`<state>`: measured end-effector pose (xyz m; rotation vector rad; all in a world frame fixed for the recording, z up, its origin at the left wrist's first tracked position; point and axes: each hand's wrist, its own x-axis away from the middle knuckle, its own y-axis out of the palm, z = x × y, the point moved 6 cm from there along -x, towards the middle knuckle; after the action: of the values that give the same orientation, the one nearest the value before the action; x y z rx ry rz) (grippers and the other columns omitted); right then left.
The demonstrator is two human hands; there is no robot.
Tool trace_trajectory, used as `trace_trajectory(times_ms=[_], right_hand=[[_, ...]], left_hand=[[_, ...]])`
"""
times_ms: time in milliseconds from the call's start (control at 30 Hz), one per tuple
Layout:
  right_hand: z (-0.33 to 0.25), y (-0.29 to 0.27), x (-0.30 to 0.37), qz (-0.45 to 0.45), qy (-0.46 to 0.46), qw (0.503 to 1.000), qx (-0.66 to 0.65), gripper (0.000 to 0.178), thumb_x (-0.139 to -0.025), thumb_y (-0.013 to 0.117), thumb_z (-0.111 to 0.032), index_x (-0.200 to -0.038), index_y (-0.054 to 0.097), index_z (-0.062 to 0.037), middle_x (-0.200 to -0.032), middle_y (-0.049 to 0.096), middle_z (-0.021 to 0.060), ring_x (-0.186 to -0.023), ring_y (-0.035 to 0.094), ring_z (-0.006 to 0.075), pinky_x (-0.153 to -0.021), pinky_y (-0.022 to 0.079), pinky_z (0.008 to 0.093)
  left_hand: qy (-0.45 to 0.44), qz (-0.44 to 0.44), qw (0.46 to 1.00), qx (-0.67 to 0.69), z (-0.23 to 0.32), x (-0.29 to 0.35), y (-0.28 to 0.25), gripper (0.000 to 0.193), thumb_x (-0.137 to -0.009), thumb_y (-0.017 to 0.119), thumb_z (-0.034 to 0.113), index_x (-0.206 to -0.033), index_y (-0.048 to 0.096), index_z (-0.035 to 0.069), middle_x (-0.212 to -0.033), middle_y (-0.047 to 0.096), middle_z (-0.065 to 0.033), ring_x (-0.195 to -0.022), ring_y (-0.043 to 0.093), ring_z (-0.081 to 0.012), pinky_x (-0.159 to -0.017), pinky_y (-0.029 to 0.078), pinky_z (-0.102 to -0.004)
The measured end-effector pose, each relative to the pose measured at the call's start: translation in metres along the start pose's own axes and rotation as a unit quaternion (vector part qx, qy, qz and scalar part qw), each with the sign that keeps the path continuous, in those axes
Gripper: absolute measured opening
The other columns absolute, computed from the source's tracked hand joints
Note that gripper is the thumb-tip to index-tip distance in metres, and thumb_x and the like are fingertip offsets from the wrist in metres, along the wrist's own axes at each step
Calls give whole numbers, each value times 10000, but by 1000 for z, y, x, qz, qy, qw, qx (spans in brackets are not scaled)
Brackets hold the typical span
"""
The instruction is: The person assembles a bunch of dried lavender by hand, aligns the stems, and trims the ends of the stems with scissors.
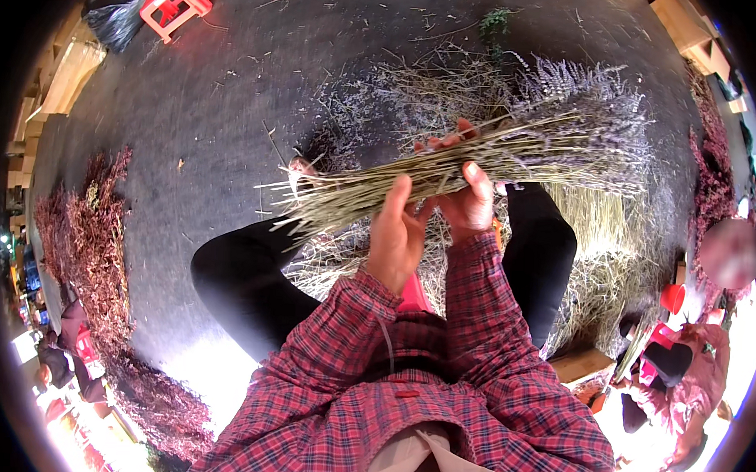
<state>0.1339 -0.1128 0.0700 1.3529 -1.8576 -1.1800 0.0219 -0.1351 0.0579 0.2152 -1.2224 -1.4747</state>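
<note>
A thick bundle of dried lavender (pixel 497 153) lies across both my hands, stems to the left and purple flower heads to the right. My left hand (pixel 397 237) grips it from beneath near the stem side, thumb up along the front. Close beside it, my right hand (pixel 471 198) wraps round the middle, its thumb over the stems. Some fingertips show beyond the bundle's far side; which hand they belong to is hard to tell. Loose lavender (pixel 433 84) is heaped on the floor past the bundle, and more pale stems (pixel 602 260) lie to the right of my knee.
Dark reddish dried flowers (pixel 95 243) are piled along the left, with more (pixel 710 156) at the right. A red plastic stool (pixel 176 4) stands at the far left. Cardboard boxes (pixel 71 75) line the edges. Another person (pixel 686 363) sits at the lower right.
</note>
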Motion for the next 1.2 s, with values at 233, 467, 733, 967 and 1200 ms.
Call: trace_trajectory(times_ms=[233,467,733,967,1200], right_hand=[[-35,-26,-4,16,8,990,138,708,-725,738,-170,-1310,385,17,-1032,623,144,-1012,603,290,-925,469,427],[0,-18,17,-33,157,970,182,679,-686,736,-119,-1281,447,28,-1021,636,126,-1008,608,265,-916,465,402],[46,-36,62,-109,256,916,288,589,-715,751,-61,-1261,533,-44,-1191,605,72,-1085,578,206,-940,464,352],[42,-33,73,-166,267,887,337,698,-749,782,-188,-1351,449,-68,-1284,539,60,-1144,536,189,-973,451,352],[26,-16,74,-156,205,830,494,654,-732,763,-97,-1322,484,-63,-1279,550,75,-1174,512,198,-1010,398,349]], left_hand=[[-225,-141,887,-378,-28,58,-40,129,-847,621,23,-973,600,8,-939,625,-57,-882,601,-128,-736,510,-273],[158,-98,871,-454,78,11,-7,420,-756,731,0,-1122,527,32,-1001,569,-35,-942,563,-123,-827,468,-273],[-29,-224,894,-386,46,8,-3,929,-651,841,88,-1405,300,39,-1313,482,-78,-1204,474,-180,-1006,387,-336],[38,-287,834,-470,55,19,0,946,-659,853,156,-1404,286,20,-1313,486,-124,-1236,459,-201,-1010,398,-340],[44,-270,830,-486,52,34,8,839,-624,844,104,-1305,368,-14,-1204,542,-121,-1125,520,-190,-987,403,-327]])
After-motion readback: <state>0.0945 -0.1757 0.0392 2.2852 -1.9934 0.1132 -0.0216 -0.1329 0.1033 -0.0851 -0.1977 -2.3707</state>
